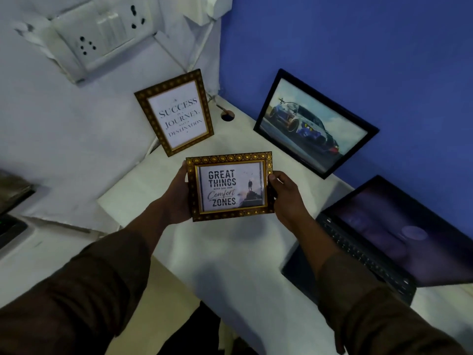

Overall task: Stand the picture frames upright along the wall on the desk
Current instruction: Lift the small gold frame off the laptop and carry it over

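Note:
I hold a gold-brown frame reading "Great Things" (230, 187) above the white desk (230, 252), landscape way up and facing me. My left hand (176, 198) grips its left edge and my right hand (285, 197) grips its right edge. Behind it, a matching gold-brown frame reading "Success is a Journey" (175, 112) stands upright against the white wall. A black frame with a car picture (312, 124) leans upright against the blue wall at the right.
An open laptop (384, 234) sits on the desk at the right, its screen toward the blue wall. A cable hole (227, 115) is in the desk's back corner. A white socket panel (102, 37) is on the white wall. A dark device (10, 213) lies at the far left.

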Tool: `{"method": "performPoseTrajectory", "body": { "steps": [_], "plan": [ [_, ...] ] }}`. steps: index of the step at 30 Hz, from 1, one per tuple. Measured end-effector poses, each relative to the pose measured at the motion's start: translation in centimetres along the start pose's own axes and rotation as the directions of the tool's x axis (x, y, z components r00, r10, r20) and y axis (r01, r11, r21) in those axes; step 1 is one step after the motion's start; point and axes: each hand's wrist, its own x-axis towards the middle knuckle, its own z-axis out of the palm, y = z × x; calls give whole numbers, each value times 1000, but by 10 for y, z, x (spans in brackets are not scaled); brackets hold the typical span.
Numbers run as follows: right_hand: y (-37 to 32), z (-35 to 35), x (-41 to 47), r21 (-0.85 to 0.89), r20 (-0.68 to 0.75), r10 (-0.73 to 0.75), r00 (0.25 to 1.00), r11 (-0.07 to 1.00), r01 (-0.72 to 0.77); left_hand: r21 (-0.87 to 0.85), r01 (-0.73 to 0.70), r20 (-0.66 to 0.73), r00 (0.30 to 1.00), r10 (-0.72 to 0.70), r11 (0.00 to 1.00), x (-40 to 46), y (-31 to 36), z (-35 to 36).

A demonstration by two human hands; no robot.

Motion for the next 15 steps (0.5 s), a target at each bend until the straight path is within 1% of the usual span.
{"method": "performPoseTrajectory", "body": {
  "steps": [4, 8, 10, 12, 13, 15],
  "plan": [
    [-2, 7, 15, -19, 8, -10, 1000, 1000, 10, -48, -19, -48, 999, 17, 999, 11, 11, -11],
    [2, 7, 30, -112, -4, -83, 997, 990, 82, -47, -70, -78, 995, 66, 996, 28, 17, -17],
    [8, 4, 37, -164, -2, -107, 994, 981, 105, 14, -125, -121, 985, 126, 992, 37, 17, -16],
    [14, 0, 43, -198, -10, -122, 992, 973, 118, 132, -214, -167, 958, 235, 968, 46, 18, -12],
    [17, -2, 47, -212, -15, -126, 992, 970, 120, 172, -236, -203, 941, 269, 956, 50, 19, -11],
    [21, -8, 50, -262, -27, -138, 990, 957, 126, 232, -232, -273, 917, 292, 945, 56, 22, -7]
  ]
}}
